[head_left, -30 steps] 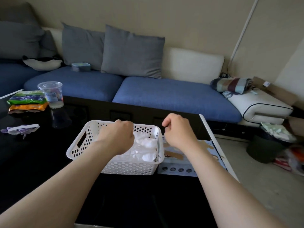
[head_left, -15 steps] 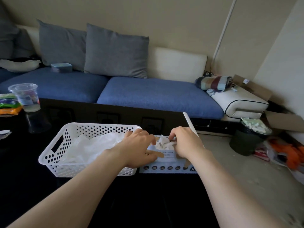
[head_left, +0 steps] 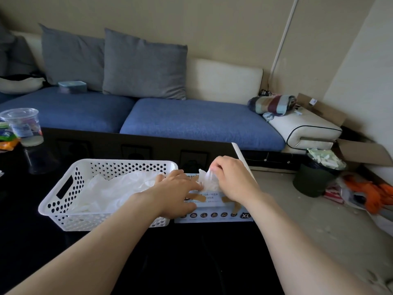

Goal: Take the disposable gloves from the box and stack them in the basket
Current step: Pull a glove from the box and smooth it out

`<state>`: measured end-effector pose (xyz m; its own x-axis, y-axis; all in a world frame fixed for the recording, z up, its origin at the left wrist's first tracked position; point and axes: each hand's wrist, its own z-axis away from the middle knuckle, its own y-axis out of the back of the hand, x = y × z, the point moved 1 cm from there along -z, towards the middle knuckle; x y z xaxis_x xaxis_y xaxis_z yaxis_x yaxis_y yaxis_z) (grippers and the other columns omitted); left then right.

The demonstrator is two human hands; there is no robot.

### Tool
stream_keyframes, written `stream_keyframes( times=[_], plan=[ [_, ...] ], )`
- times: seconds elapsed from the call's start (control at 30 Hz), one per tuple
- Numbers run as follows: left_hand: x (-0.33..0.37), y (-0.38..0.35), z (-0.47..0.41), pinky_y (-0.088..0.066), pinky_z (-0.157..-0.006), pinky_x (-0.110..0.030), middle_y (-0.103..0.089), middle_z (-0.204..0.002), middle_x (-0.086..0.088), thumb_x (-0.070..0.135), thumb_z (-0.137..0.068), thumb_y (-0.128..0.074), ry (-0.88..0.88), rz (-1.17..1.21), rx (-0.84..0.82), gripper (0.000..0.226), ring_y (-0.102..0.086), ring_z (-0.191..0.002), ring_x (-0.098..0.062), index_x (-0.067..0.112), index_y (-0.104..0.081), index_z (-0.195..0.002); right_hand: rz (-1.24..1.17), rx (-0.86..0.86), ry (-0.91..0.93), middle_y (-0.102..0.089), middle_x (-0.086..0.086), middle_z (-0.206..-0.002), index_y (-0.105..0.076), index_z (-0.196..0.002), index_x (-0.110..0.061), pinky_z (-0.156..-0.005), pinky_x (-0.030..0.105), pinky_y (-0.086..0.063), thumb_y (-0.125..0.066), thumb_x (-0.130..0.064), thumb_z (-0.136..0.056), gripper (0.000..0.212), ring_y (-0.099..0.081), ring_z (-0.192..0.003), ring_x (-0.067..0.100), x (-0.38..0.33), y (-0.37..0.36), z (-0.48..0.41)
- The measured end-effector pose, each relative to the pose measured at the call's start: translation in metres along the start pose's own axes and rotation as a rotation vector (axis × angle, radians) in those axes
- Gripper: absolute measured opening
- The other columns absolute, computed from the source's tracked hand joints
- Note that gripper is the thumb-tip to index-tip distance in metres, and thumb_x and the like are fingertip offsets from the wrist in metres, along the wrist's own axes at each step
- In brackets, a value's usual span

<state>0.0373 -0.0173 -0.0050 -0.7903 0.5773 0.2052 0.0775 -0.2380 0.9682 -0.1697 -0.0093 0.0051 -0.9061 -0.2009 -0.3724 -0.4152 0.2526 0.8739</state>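
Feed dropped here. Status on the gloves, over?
Left hand flat on glove box. Right hand pinching glove from it. Basket alongside, gloves inside. Nothing blocking.

Surface: black glossy table (head_left: pixel 191 252), reflective, with a white strip along its right edge.

Items directly on it:
1. White perforated plastic basket (head_left: pixel 70 222), rectangular, with a slot handle in its left end wall. It stands upright near the middle of the table.
2. Pale blue cardboard box (head_left: pixel 212 215), lying flat just to the right of the basket and close against it, near the table's right edge. A row of round icons and the mark "XL" show on its near face.
3. Clear lidded plastic cup (head_left: pixel 23 126), upright at the far left, well apart from the basket.
4. Green and orange packets (head_left: pixel 7 139), at the left frame edge beside the cup; only partly in view.
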Motion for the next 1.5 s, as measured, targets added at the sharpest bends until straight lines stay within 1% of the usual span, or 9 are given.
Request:
stream_keyframes(
  times=[0.27,0.57,0.77,0.9,1.03,1.13,1.23,1.37,1.5],
  plan=[
    [-0.004,-0.002,-0.002,-0.019,-0.119,-0.062,-0.033,-0.164,0.007,0.055,-0.102,-0.054,0.006,-0.003,-0.037,0.056,-0.002,-0.161,-0.020,0.047,-0.042,-0.156,-0.195,0.282,-0.101,-0.055,-0.010,-0.088,-0.049,-0.099,-0.020,-0.065,0.018,-0.036,-0.032,-0.026,-0.115,0.024,-0.054,-0.079,0.006,0.000,0.009,0.004],
    [-0.002,-0.004,-0.002,-0.018,-0.120,-0.066,-0.031,-0.163,0.007,0.060,-0.104,-0.048,0.003,-0.063,-0.060,0.053,0.002,-0.160,-0.022,0.051,-0.038,-0.155,-0.286,0.445,-0.060,-0.061,-0.006,-0.083,-0.054,-0.101,-0.019,-0.063,0.018,-0.040,-0.038,-0.028,-0.115,0.023,-0.057,-0.075,0.006,-0.015,0.010,-0.002],
    [-0.001,-0.005,-0.001,-0.015,-0.121,-0.065,-0.029,-0.165,0.007,0.058,-0.104,-0.048,0.000,-0.053,-0.068,0.054,0.004,-0.161,-0.021,0.050,-0.036,-0.156,-0.323,0.789,-0.048,-0.052,-0.017,-0.079,-0.050,-0.100,-0.014,-0.065,0.006,-0.037,-0.040,-0.015,-0.115,0.019,-0.055,-0.075,-0.009,-0.035,0.024,-0.004],
    [0.003,-0.001,0.002,-0.015,-0.125,-0.062,-0.033,-0.166,0.007,0.053,-0.104,-0.053,-0.013,0.010,-0.050,0.053,0.002,-0.162,-0.023,0.044,-0.043,-0.156,-0.300,0.928,-0.042,-0.056,-0.007,-0.081,-0.057,-0.103,-0.006,-0.063,0.008,-0.038,-0.042,-0.015,-0.115,0.021,-0.045,-0.066,0.006,-0.042,0.035,-0.006],
    [0.003,0.005,0.010,-0.029,-0.122,-0.047,-0.055,-0.151,0.009,0.061,-0.094,-0.062,0.014,0.272,0.097,0.052,-0.026,-0.157,-0.020,0.038,-0.061,-0.141,-0.241,0.799,-0.135,-0.057,-0.010,-0.069,-0.064,-0.102,-0.011,-0.055,0.019,-0.034,-0.049,-0.022,-0.113,0.021,-0.052,-0.059,0.008,-0.046,0.026,-0.006],
    [-0.001,0.016,0.015,-0.053,-0.097,-0.038,-0.066,-0.121,0.015,0.046,-0.090,-0.067,0.036,0.453,0.242,0.030,-0.064,-0.116,-0.015,0.033,-0.065,-0.116,-0.293,0.660,-0.279,-0.058,-0.009,-0.079,-0.063,-0.099,-0.015,-0.065,0.027,-0.031,-0.051,-0.026,-0.111,0.021,-0.058,-0.082,0.020,-0.051,0.022,-0.008],
    [-0.005,0.026,0.019,-0.055,-0.083,-0.035,-0.065,-0.103,0.011,0.032,-0.095,-0.062,0.049,0.578,0.481,0.011,-0.064,-0.097,-0.013,0.024,-0.057,-0.101,-0.407,0.516,-0.441,-0.061,-0.003,-0.095,-0.058,-0.098,-0.018,-0.076,0.030,-0.038,-0.047,-0.026,-0.112,0.020,-0.056,-0.091,0.018,-0.058,0.022,-0.008],
    [-0.007,0.032,0.025,-0.048,-0.079,-0.024,-0.058,-0.100,0.010,0.058,-0.080,-0.083,-0.052,0.592,0.684,0.048,-0.055,-0.095,-0.008,0.027,-0.052,-0.098,-0.711,0.363,-0.607,-0.053,-0.011,-0.091,-0.056,-0.103,-0.017,-0.080,0.030,-0.041,-0.041,-0.020,-0.113,0.019,-0.051,-0.081,0.011,-0.066,0.023,-0.006],
    [-0.009,0.032,0.028,-0.048,-0.090,-0.030,-0.046,-0.115,0.016,0.072,-0.051,-0.093,-0.155,0.338,0.527,0.083,-0.050,-0.109,-0.011,0.041,-0.047,-0.113,-1.086,0.255,-0.778,-0.058,0.002,-0.095,-0.049,-0.091,-0.025,-0.098,0.042,-0.054,-0.043,-0.013,-0.109,0.022,-0.064,-0.101,0.026,-0.077,0.019,-0.005]
  ],
)
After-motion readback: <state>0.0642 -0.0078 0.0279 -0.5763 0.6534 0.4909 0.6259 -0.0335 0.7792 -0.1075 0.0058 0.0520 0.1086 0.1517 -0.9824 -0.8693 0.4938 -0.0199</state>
